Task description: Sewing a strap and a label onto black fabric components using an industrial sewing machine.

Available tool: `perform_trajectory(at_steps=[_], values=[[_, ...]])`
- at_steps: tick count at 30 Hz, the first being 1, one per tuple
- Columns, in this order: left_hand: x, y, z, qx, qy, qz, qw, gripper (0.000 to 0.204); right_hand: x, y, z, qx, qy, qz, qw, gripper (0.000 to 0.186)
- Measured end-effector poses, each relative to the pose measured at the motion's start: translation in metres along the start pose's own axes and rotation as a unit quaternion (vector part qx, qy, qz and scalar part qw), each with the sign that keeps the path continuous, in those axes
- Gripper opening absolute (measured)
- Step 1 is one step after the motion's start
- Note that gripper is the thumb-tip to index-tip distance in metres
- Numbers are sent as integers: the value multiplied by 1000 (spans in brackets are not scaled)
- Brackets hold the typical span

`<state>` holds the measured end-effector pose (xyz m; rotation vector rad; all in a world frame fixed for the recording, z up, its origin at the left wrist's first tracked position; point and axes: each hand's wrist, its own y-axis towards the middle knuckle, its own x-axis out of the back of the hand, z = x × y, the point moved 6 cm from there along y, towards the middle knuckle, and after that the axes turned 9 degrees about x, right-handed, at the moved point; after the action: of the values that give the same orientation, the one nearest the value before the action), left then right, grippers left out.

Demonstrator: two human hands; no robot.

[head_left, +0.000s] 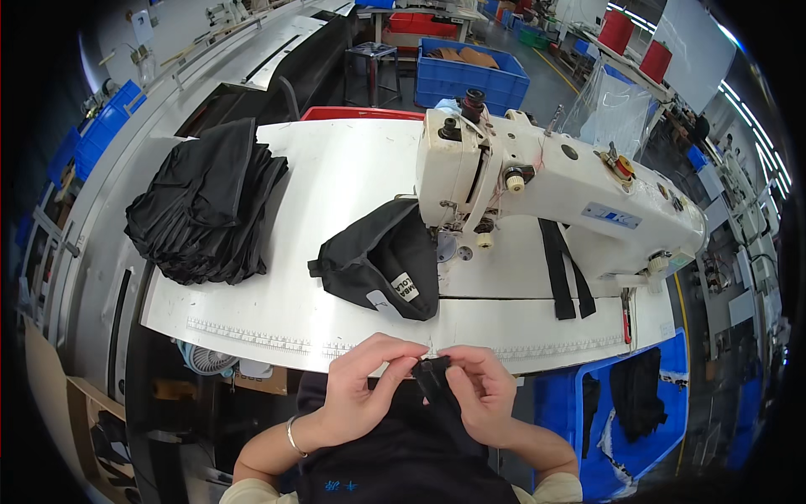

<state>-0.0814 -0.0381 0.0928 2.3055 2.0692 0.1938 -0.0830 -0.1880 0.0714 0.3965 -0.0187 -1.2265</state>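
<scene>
Left grip (367, 388) and right grip (485, 393) are bare hands, and both pinch a small black piece (431, 375) between thumb and fingers, at the bottom middle of the frame. The two hands are close together, with the piece between their fingertips. They are right by the front edge of the white table (336, 160), over a dark apron (395, 458).

That edge bends across the frame just by the fingers, with a ruler strip (252, 333) running along it. A bare bit of table lies between the pile of black cloth (197, 197) at the left and the black pouch (353, 260) in the middle. More bare table is above the pouch.

The pouch lies on its side, just up from the hands. Its right side sits close to the head of the big white sewing machine (554, 172). I can't tell if the needle touches it. The machine fills the right part of the table and blocks that way. Two black straps (557, 273) hang down in front of it. A tool with red handles (626, 317) lies near the right end. A blue bin (571, 395) stands at the lower right, with black cloth inside.
</scene>
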Motion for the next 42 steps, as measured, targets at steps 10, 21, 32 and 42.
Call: perform_trajectory(at_steps=[10,21,32,42], values=[[1,-8,7,8,-70,33,997,28,-3,-1,29,163,-265,-42,949,28],[13,-28,39,71,-215,-88,970,5,28,-32,0,141,-54,-202,968,10],[163,-90,25,-10,-190,-292,937,7,113,-65,52,103,252,-389,880,32],[-16,-9,-11,58,-24,249,966,9,-10,-35,12,93,-154,121,976,25]])
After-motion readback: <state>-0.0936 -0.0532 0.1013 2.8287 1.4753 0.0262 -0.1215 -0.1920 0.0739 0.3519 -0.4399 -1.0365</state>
